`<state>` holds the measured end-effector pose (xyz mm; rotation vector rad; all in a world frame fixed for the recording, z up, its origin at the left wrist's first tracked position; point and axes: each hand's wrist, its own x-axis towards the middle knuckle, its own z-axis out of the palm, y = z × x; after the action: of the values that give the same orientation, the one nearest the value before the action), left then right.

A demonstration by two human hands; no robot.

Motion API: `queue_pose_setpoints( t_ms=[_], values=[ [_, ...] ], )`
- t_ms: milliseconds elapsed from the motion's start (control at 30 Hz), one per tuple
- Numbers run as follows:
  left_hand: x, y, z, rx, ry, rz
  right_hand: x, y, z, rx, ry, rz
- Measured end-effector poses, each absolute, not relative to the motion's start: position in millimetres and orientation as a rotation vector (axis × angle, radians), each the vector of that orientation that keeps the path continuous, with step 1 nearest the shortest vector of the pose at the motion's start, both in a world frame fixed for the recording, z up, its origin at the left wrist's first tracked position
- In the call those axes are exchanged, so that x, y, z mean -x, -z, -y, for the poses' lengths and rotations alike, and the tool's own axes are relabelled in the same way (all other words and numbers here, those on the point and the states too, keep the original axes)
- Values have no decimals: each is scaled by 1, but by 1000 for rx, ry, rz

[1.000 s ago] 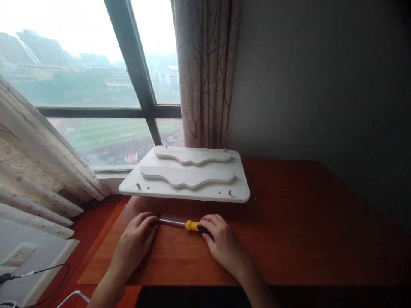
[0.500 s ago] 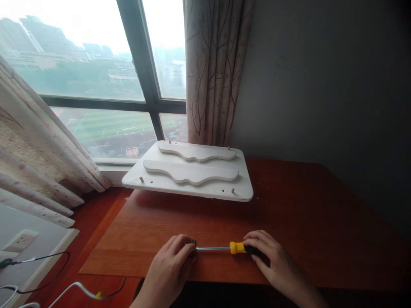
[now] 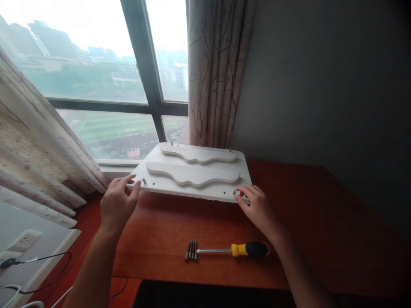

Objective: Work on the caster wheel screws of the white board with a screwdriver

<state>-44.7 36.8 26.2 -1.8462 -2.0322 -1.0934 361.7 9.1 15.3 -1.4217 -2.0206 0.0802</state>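
A white board (image 3: pixel 212 191) lies above the tabletop, with two wavy-edged white strips (image 3: pixel 192 172) on its upper face. Short wooden dowels (image 3: pixel 144 181) stand near its corners beside small holes. My left hand (image 3: pixel 118 201) is at the near left corner, thumb and fingers apart. At the near right corner is my right hand (image 3: pixel 257 205), its thumb and index finger apart around a dowel (image 3: pixel 234 193). Whether the fingers touch the board is unclear. Nearer me lie a yellow and black screwdriver (image 3: pixel 239 250) and a row of several screws (image 3: pixel 192 250).
The reddish-brown table (image 3: pixel 308 239) stretches right to a grey wall (image 3: pixel 314 85). Behind the board are a window (image 3: pixel 105 77) and a patterned curtain (image 3: pixel 212 72). Another curtain (image 3: pixel 38 137) hangs at left, above a socket (image 3: pixel 24 241) with a plug and cables.
Both my hands have left the screws and screwdriver and moved forward to the board's near corners. The screwdriver and screws now lie on the table. The view has shifted slightly.
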Motion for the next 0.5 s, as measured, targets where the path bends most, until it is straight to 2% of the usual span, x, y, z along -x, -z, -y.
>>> queue_pose_setpoints(
  t_ms=[133, 500],
  values=[
    [56, -28, -52, 1991, 978, 2036, -349, -14, -30, 1420, 15, 2095],
    [52, -14, -52, 2153, 1098, 1980, -372, -8, -19, 1391, -11, 2096]
  ],
)
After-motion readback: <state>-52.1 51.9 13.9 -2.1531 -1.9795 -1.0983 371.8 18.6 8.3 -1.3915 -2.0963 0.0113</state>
